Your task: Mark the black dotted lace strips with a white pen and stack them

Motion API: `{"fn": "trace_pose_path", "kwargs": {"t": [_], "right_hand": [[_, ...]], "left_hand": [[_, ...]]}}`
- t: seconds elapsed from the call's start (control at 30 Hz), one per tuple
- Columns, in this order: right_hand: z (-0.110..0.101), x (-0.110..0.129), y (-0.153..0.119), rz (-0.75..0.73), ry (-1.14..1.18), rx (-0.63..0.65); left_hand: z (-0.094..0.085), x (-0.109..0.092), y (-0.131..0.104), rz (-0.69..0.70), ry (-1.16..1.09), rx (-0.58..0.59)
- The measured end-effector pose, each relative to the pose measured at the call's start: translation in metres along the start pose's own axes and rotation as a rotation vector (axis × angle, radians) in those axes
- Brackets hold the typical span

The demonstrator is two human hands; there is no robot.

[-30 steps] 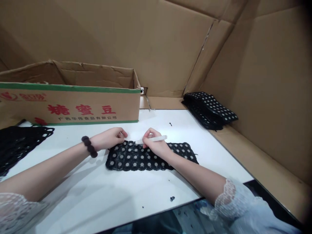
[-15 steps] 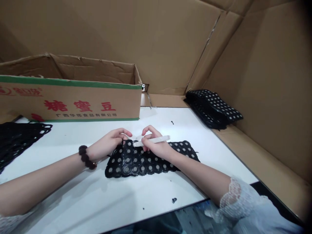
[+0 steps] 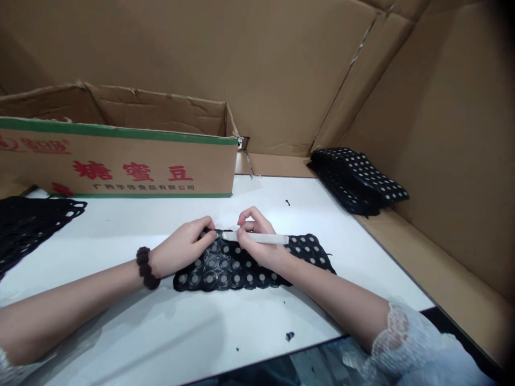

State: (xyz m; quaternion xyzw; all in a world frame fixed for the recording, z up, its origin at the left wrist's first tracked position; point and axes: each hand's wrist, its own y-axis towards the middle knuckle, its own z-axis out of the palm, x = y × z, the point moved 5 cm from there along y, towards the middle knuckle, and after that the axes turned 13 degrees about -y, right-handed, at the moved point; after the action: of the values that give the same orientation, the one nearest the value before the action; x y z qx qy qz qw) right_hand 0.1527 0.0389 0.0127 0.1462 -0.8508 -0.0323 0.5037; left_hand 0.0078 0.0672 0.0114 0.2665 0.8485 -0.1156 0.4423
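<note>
A black sheet (image 3: 237,279) with rows of pale round dots, ringed like rubber discs, lies flat on the white table. My left hand (image 3: 188,244), with a dark hair tie round the wrist, pinches the sheet's far edge, left of its middle. In my right hand (image 3: 261,241) is a slim white pen-shaped tool (image 3: 277,239), gripped like a pen over the sheet. Its left end points at the far edge, close to my left fingertips. My right hand covers part of the sheet's middle, and I cannot tell whether the tool's tip touches it.
Behind my hands stands an open cardboard box (image 3: 161,166) with a green rim and red print. More black openwork material (image 3: 28,230) lies at the left. A folded black dotted piece (image 3: 362,177) rests at the back right against the cardboard wall (image 3: 434,161). Black scraps (image 3: 289,336) dot the table.
My left fingers have closed down onto the sheet's far edge. The white tool has swung to a flatter angle and shifted slightly right with my right hand. The view has moved a little.
</note>
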Motion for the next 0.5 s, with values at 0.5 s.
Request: {"fn": "trace_pose_path", "kwargs": {"t": [0.5], "right_hand": [[-0.0004, 0.0014, 0.0014, -0.059, -0.075, 0.038]], "left_hand": [[0.0003, 0.0016, 0.0000, 0.093, -0.054, 0.060]]}}
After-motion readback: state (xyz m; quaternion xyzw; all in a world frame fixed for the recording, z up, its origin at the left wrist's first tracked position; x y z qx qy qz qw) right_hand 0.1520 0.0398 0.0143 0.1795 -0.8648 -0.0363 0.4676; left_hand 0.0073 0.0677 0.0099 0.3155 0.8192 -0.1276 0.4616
